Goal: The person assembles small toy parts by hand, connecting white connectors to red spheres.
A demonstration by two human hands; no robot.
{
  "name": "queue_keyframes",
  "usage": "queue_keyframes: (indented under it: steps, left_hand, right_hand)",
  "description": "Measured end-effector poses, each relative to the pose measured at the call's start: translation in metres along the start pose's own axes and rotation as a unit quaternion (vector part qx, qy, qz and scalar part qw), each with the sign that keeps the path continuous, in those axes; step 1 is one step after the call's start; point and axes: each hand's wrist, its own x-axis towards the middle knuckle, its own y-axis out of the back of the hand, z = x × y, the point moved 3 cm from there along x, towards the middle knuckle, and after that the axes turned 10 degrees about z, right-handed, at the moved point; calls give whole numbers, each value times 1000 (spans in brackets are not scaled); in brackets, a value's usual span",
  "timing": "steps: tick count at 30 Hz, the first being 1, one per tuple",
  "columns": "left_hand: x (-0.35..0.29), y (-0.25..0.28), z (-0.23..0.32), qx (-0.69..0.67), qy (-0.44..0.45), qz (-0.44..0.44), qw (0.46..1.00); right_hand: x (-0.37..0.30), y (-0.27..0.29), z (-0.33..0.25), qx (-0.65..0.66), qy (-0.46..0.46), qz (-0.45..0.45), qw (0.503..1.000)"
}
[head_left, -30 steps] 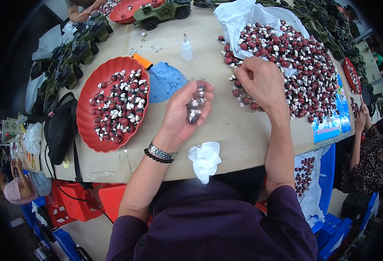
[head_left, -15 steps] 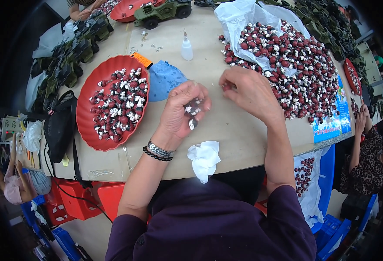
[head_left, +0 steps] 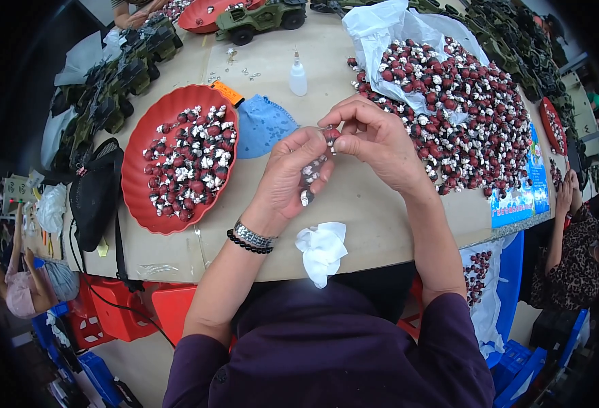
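Above the middle of the table my two hands meet at one small round dark-red piece (head_left: pixel 330 134). My right hand (head_left: pixel 384 139) pinches it between thumb and fingers. My left hand (head_left: pixel 282 173) is curled, its thumb and fingertips against the same piece; several small white, red and dark pieces (head_left: pixel 307 175) show in its palm. To the left stands a red scalloped tray (head_left: pixel 135 156) with many red, white and black pieces of the same look. A large heap of such pieces (head_left: pixel 462 109) lies to the right, partly on white plastic sheeting (head_left: pixel 374 30).
Nearby are a crumpled white tissue (head_left: pixel 321 248), a small squeeze bottle (head_left: pixel 298 78), a blue cloth (head_left: pixel 262 126) and an orange-and-black tool (head_left: pixel 226 93). Green toy vehicles (head_left: pixel 262 20) line the far edge and left side. A black bag (head_left: pixel 95 190) hangs at left. Other people sit around.
My right hand has moved left and brought the red piece to my left fingertips. My left hand stays about where it was, pieces still in its palm.
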Motion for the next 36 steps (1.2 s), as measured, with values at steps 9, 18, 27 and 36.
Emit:
queue_keyframes:
  steps: [9,18,27,36]
  left_hand:
    - [0,-2,1,3,-15,-7,1000]
    - [-3,-5,2,9,8,-14,1000]
    - [-4,-4,1,-48,52,-66,995]
    - [1,1,0,-86,65,-103,989]
  right_hand:
    - [1,0,4,24,-16,-31,999]
    - [0,-2,-5,-172,168,62,969]
    - [-2,-7,-9,-165,199,58,964]
    - [2,9,-16,-177,182,95,963]
